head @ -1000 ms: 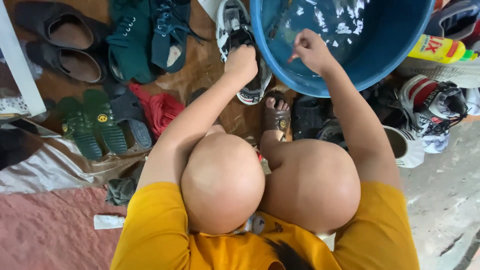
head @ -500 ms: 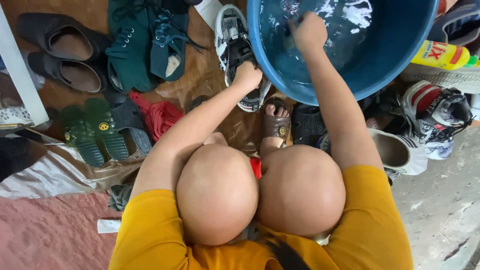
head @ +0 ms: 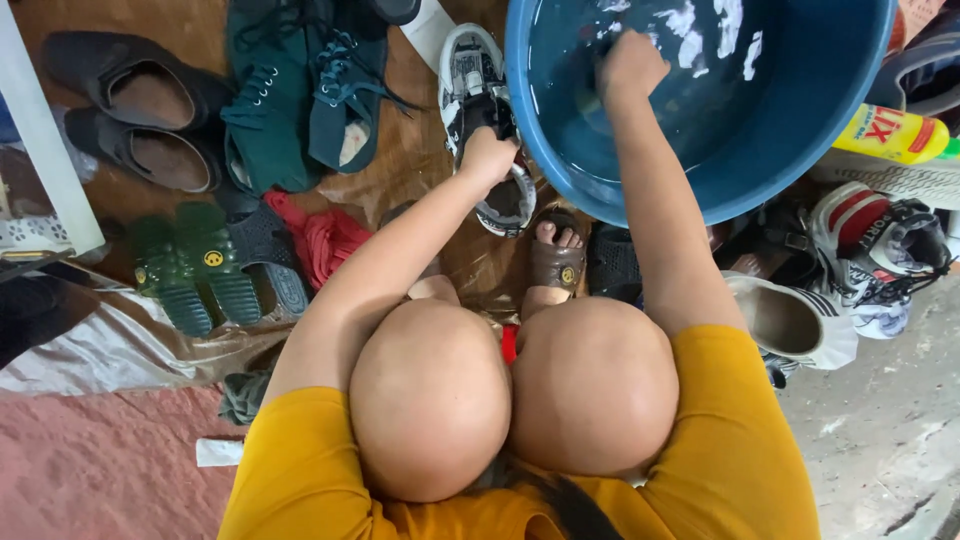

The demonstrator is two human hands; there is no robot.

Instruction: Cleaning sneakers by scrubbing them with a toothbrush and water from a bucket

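I squat over a wet floor with my knees in front of me. My left hand (head: 490, 157) is closed on a white and black sneaker (head: 470, 75) that lies beside a big blue basin (head: 800, 150). My right hand (head: 628, 65) is a fist inside the basin, dipped in soapy water; whatever it holds is hidden. Foam floats on the water.
Dark green sneakers (head: 300, 90), brown leather shoes (head: 130, 120), green sandals (head: 190, 265) and a red cloth (head: 325, 240) lie at the left. A yellow bottle (head: 890, 133) and more sneakers (head: 870, 250) are at the right. My sandalled foot (head: 555, 255) is under the basin's edge.
My right hand has moved from the basin's rim down into the water. My left hand has stayed on the sneaker. The view has shifted slightly.
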